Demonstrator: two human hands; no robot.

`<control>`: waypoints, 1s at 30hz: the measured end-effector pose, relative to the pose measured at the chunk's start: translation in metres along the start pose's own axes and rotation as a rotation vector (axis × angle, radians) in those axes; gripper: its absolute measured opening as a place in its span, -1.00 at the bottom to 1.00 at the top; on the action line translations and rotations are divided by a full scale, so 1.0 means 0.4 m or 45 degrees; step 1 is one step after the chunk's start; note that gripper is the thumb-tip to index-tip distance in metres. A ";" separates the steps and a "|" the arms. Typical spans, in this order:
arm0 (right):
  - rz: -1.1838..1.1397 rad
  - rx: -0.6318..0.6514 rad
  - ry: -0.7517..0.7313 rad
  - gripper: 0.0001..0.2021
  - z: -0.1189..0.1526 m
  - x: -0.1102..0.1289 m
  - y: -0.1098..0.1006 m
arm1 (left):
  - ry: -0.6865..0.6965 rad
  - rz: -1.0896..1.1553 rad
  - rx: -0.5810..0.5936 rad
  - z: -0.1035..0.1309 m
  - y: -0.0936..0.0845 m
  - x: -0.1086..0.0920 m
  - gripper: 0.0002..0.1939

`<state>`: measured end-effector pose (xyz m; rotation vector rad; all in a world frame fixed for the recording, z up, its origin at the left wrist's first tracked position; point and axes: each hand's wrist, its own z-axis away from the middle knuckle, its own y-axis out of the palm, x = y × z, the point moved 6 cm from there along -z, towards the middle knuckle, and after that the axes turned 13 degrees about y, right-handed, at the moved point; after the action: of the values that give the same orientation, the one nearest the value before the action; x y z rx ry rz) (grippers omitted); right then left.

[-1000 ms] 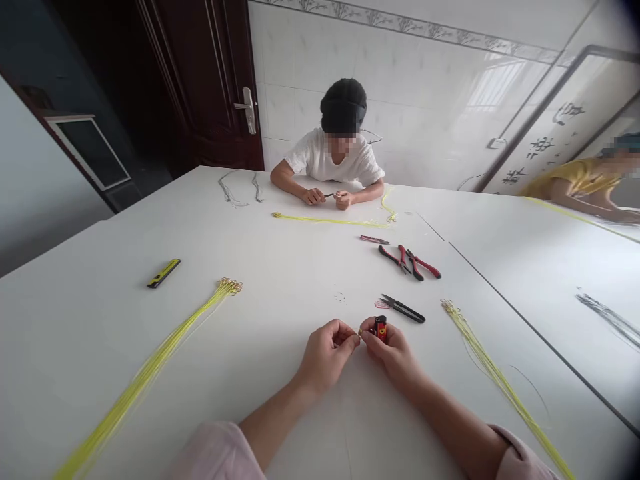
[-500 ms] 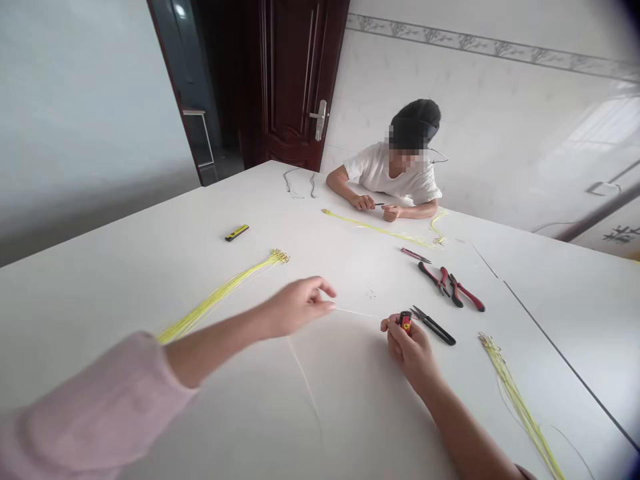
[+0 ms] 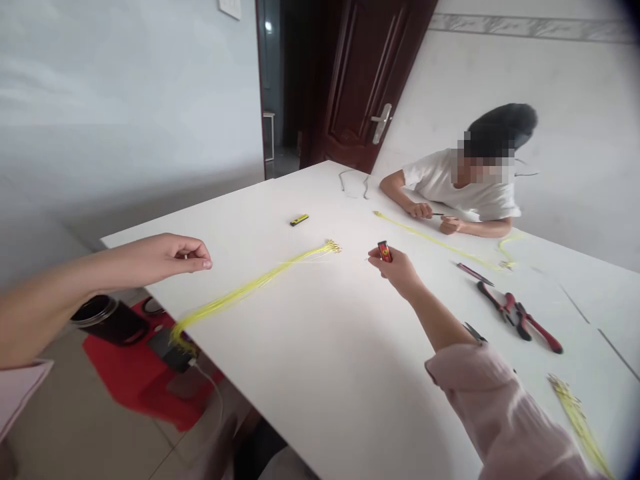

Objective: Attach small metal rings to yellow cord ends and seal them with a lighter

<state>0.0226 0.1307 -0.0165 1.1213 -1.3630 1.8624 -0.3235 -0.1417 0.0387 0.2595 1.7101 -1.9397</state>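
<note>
My left hand (image 3: 185,257) is over the table's left edge, thumb and fingers pinched together. A thin pale line (image 3: 315,262) runs faintly between my two hands; its end at the left fingertips is too fine to see clearly. My right hand (image 3: 397,270) is closed around a small red and black lighter (image 3: 385,251), its thumb and forefinger pinched beside the line. Between the hands lies a bundle of yellow lines (image 3: 255,283) with small golden hooks (image 3: 333,247) at its far end; its near end hangs over the table edge.
A yellow and black cutter (image 3: 299,219) lies farther back. Red-handled pliers (image 3: 537,327), a red pen-like tool (image 3: 475,274), partly covered snips (image 3: 475,331) and another yellow bundle (image 3: 575,407) are at right. Opposite, a co-worker (image 3: 460,183) holds a thin tool. A dark jar (image 3: 113,320) stands on a red stool (image 3: 140,387).
My left hand has moved left, away from the right hand, stretching the gap between them. My right hand still holds the lighter. The view has swung left, bringing the stool and jar into sight.
</note>
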 end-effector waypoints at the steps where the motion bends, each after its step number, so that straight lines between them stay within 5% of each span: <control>1: 0.008 0.006 -0.007 -0.74 -0.026 0.015 0.022 | -0.039 -0.011 0.019 0.011 -0.001 0.022 -0.61; 9: 0.101 -0.037 -0.016 -0.74 -0.138 0.032 0.122 | -0.124 0.066 0.203 0.078 0.025 0.115 -0.69; 30: 0.439 -0.158 -0.070 -0.73 -0.190 0.053 0.183 | -0.085 0.389 0.232 0.107 0.074 0.237 -0.82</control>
<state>-0.0704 0.1787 -0.0425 0.9254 -1.7688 1.9580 -0.3791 -0.2095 -0.0246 0.4878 1.3621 -1.8525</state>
